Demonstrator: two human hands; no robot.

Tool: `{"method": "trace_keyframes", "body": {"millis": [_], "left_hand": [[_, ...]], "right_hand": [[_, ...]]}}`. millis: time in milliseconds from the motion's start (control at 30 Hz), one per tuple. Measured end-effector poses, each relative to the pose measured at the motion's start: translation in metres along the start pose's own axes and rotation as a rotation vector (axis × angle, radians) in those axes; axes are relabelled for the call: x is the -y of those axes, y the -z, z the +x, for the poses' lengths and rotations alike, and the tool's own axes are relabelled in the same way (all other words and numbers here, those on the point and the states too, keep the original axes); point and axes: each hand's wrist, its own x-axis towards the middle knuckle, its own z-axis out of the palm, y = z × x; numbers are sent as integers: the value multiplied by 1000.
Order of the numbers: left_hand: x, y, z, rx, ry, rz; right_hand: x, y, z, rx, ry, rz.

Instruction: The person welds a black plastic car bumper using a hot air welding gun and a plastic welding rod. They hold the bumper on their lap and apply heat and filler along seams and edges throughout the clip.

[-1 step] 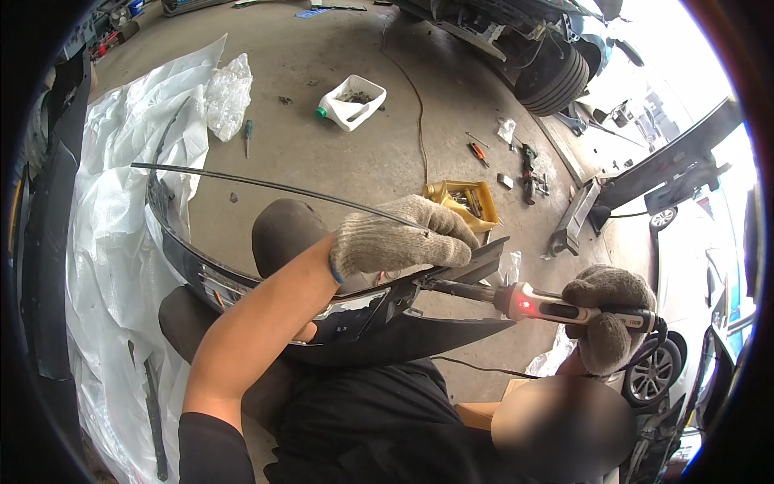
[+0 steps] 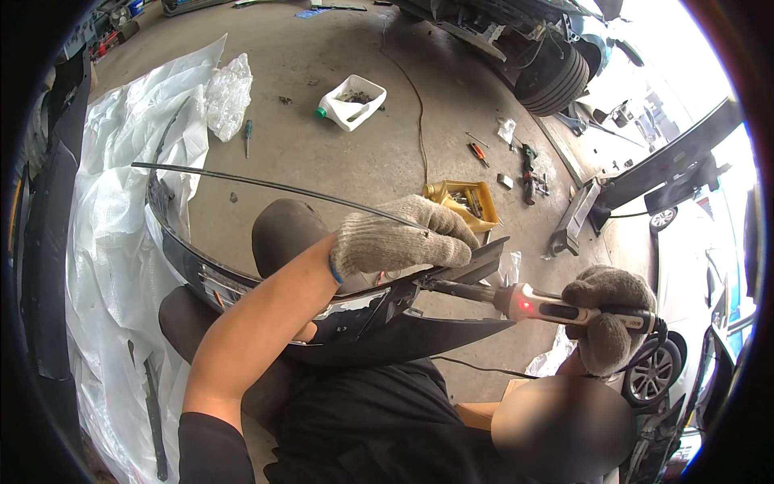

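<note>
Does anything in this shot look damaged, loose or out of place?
Yes. A thin dark trim strip stands away from the black car bumper panel, arcing free to the gloved left hand. The gloved right hand holds a white heated tool to the panel. Hand tools lie scattered on the concrete floor.

Daylight scene, bright overall. Strongest light comes from upper right, where the open area past the parked car (image 2: 556, 68) is blown out to near white, w/ glare washing detail there. Concrete floor (image 2: 339, 153) evenly lit, shadows soft and short. Plastic sheet (image 2: 113, 242) at left reflects light, a bit overexposed. Heavy fisheye bend toward rim; black vignette around the whole pic. Center sharp, no motion blur on gloves. A blurred oval patch sits at bottom right. Small red lamp glows on the tool (image 2: 556, 308).
</note>
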Motion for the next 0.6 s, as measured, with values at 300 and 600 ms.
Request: {"method": "trace_keyframes", "body": {"millis": [300, 600], "left_hand": [[-3, 0, -1, -17, 4, 26], [-1, 1, 0, 5, -16, 44]], "right_hand": [[-13, 10, -10, -86, 93, 50], [-14, 11, -14, -106, -49, 138]]}}
